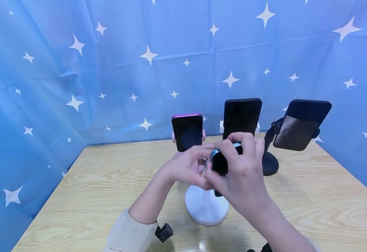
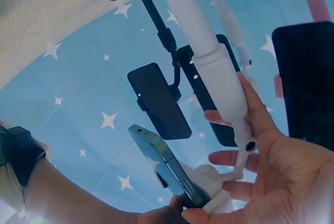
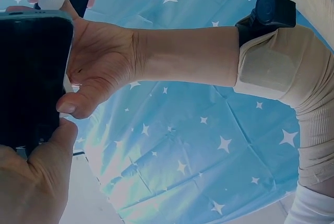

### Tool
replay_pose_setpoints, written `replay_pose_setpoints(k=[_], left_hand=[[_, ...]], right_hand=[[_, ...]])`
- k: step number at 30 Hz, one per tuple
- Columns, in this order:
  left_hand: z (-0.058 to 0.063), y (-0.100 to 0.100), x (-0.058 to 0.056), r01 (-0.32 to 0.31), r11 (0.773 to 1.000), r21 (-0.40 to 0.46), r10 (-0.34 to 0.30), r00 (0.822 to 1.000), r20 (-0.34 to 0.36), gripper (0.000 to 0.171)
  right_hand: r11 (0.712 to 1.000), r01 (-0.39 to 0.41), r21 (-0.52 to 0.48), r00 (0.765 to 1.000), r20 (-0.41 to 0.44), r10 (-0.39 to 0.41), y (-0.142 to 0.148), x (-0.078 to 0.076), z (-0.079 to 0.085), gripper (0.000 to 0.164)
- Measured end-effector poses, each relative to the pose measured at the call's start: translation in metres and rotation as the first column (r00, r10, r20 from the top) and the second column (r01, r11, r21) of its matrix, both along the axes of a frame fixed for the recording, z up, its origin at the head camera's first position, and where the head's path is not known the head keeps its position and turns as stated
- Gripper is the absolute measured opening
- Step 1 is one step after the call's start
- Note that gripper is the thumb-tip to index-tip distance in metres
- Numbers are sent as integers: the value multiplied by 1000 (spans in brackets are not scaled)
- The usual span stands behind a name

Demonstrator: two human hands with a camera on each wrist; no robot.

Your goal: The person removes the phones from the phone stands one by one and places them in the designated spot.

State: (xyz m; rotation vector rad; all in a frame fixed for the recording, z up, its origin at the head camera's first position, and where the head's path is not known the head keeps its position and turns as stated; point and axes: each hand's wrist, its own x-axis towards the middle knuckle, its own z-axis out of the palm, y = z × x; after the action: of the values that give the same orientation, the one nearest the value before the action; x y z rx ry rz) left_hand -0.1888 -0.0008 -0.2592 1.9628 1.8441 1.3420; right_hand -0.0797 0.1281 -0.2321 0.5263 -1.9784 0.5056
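Observation:
A teal-edged smartphone (image 1: 219, 163) with a dark screen is gripped by my right hand (image 1: 244, 171), thumb at its near edge and fingers over its top. It sits at the white holder of a phone stand whose round base (image 1: 206, 208) rests on the table. My left hand (image 1: 189, 166) is around the holder and upper neck (image 2: 242, 148) of this stand, its thumb beside the phone's edge. In the right wrist view the phone's dark screen (image 3: 31, 78) hides part of the left hand (image 3: 104, 59). Whether the phone is seated in the clamp cannot be told.
Behind stand three more phones in holders: a purple-edged phone (image 1: 188, 131) in a pink one, a black phone (image 1: 242, 117) in a white one, another black phone (image 1: 302, 124) on a black stand (image 1: 269, 164). A star-patterned blue curtain (image 1: 123, 80) surrounds the wooden table (image 1: 107, 182).

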Motion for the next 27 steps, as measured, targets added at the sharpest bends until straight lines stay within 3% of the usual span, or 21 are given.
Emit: replay_pose_setpoints(k=[8,16,20,27], left_hand=[[0,-1,1,-22,999,-24,22,1000,22,22],[1,1,0,18,999,-35,-15,996,83,27],[1,2,1,-13,999,-44,15,998,64,31],[4,0,4,-42,996,-80,50,993,104,38]], right_hand=[[1000,-12,1,1000,-3,12,0,-1,2,27],[999,-35,-28,999,16,35,5,0,2,37],[998,-42,-42,999,8,43,7,0,2,36],[997,-57,-46,998,11,57,9,1,2,35]])
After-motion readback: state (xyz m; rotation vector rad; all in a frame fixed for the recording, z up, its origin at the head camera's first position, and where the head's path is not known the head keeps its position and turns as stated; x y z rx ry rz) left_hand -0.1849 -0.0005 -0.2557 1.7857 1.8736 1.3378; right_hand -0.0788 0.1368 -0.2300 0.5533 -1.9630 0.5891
